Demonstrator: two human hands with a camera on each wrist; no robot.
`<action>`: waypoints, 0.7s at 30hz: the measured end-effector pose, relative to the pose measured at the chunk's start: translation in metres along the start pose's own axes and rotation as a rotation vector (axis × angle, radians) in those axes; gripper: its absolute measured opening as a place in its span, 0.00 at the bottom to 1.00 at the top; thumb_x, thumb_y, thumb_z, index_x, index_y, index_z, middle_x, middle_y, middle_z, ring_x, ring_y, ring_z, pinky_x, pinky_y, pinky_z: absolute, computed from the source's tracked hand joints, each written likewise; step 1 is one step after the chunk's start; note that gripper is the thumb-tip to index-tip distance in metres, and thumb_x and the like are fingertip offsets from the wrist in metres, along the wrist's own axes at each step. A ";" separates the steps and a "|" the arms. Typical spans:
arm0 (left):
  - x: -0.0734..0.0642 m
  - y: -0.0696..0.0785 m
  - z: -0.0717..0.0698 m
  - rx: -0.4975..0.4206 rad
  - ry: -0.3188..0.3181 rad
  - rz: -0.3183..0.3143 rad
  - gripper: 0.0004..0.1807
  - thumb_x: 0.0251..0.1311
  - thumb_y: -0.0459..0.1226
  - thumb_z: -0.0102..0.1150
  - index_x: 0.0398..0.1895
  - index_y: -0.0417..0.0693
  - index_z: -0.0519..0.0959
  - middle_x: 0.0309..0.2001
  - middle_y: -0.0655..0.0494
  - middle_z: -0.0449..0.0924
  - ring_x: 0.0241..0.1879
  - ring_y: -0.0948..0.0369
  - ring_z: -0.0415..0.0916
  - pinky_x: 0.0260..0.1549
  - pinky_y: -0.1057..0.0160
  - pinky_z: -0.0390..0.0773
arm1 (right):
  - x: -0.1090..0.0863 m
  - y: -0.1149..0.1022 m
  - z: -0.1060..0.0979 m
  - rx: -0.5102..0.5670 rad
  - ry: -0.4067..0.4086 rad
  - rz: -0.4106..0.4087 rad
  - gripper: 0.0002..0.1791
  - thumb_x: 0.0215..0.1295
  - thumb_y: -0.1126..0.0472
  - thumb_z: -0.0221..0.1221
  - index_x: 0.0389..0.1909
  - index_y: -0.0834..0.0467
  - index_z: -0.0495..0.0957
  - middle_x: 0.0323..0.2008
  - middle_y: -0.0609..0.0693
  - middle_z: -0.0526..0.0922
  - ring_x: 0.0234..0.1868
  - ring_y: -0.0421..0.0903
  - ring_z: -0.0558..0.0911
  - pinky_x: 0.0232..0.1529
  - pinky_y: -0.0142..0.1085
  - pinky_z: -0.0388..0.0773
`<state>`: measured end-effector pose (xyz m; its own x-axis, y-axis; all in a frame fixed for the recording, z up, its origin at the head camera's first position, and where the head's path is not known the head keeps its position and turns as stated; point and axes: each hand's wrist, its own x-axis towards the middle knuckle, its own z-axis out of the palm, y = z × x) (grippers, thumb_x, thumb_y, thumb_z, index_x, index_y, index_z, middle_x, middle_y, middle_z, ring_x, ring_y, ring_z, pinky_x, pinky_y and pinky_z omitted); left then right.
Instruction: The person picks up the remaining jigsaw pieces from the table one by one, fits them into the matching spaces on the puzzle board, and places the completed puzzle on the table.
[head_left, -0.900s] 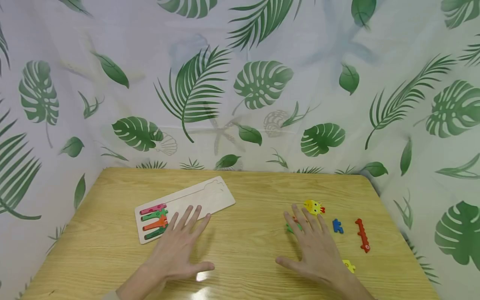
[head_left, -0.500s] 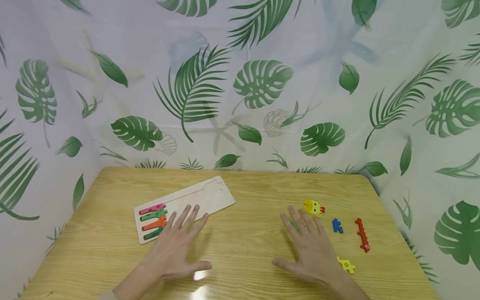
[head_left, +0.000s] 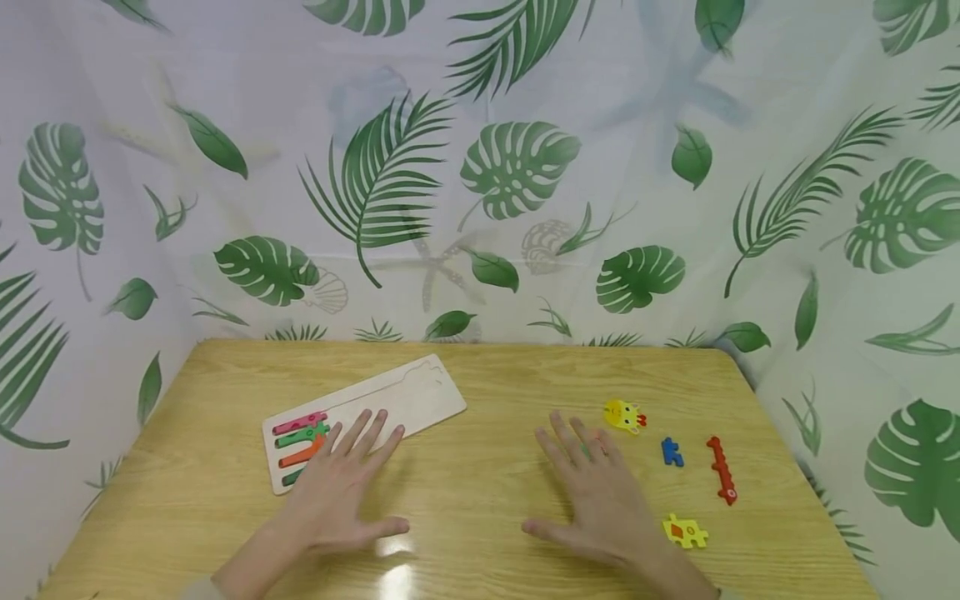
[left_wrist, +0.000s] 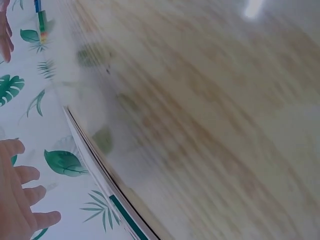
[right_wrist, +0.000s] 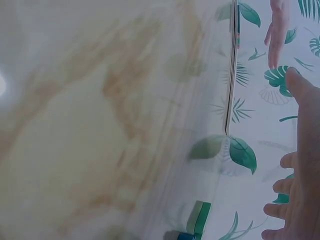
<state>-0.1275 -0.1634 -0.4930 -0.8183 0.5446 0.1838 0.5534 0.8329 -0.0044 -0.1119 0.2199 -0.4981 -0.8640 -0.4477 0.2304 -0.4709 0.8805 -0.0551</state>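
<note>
Soft light; white glare on table point(head_left: 465, 475); wrist views dimmer, hazy.

This looks like a small screened-off table nook, though whether it sits in a home, a lab or an office cannot be told. A wood-grain worktop point(head_left: 465, 492) fills the lower part of the head view, and a pale, creased cloth point(head_left: 480, 183) printed with green leaves, shells and starfish rises behind it and along its left and right sides, hiding the room beyond. A bright reflection point(head_left: 396, 579) shines on the glossy surface. The pale puzzle board point(head_left: 405, 398) and colourful animal pieces point(head_left: 622, 415) give it the look of a play corner.
</note>
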 end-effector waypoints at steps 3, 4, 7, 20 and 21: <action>-0.001 -0.004 0.000 -0.012 -0.013 -0.002 0.61 0.54 0.77 0.58 0.84 0.53 0.59 0.84 0.44 0.57 0.83 0.42 0.57 0.76 0.34 0.65 | 0.002 -0.005 0.002 0.014 -0.002 -0.016 0.62 0.56 0.18 0.60 0.85 0.47 0.54 0.86 0.55 0.54 0.83 0.62 0.62 0.78 0.65 0.60; -0.001 -0.006 -0.001 -0.016 -0.015 -0.005 0.61 0.55 0.76 0.58 0.84 0.53 0.59 0.84 0.44 0.57 0.83 0.42 0.57 0.75 0.34 0.65 | 0.003 -0.007 0.003 0.020 -0.005 -0.019 0.62 0.56 0.19 0.60 0.85 0.47 0.53 0.86 0.54 0.54 0.83 0.62 0.62 0.78 0.65 0.60; -0.002 -0.012 -0.001 -0.027 -0.014 -0.011 0.60 0.55 0.75 0.60 0.84 0.52 0.59 0.84 0.43 0.57 0.83 0.42 0.57 0.75 0.33 0.65 | 0.007 -0.012 0.004 0.039 -0.011 -0.027 0.62 0.57 0.20 0.61 0.86 0.46 0.52 0.86 0.53 0.52 0.83 0.62 0.60 0.78 0.65 0.59; -0.006 -0.043 -0.002 -0.019 -0.042 -0.034 0.58 0.58 0.74 0.59 0.83 0.48 0.62 0.82 0.41 0.61 0.82 0.41 0.59 0.76 0.37 0.65 | 0.028 -0.031 0.003 0.070 -0.049 -0.069 0.61 0.58 0.20 0.60 0.86 0.46 0.52 0.87 0.52 0.50 0.84 0.62 0.60 0.79 0.67 0.58; -0.007 -0.046 -0.002 -0.027 -0.047 -0.042 0.58 0.58 0.73 0.60 0.83 0.48 0.62 0.82 0.41 0.60 0.82 0.41 0.59 0.76 0.36 0.65 | 0.030 -0.033 0.002 0.074 -0.056 -0.071 0.61 0.58 0.20 0.60 0.86 0.46 0.52 0.87 0.52 0.50 0.84 0.62 0.60 0.79 0.67 0.59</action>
<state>-0.1466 -0.2054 -0.4918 -0.8468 0.5139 0.1368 0.5220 0.8524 0.0290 -0.1228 0.1772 -0.4914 -0.8359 -0.5179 0.1818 -0.5409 0.8335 -0.1125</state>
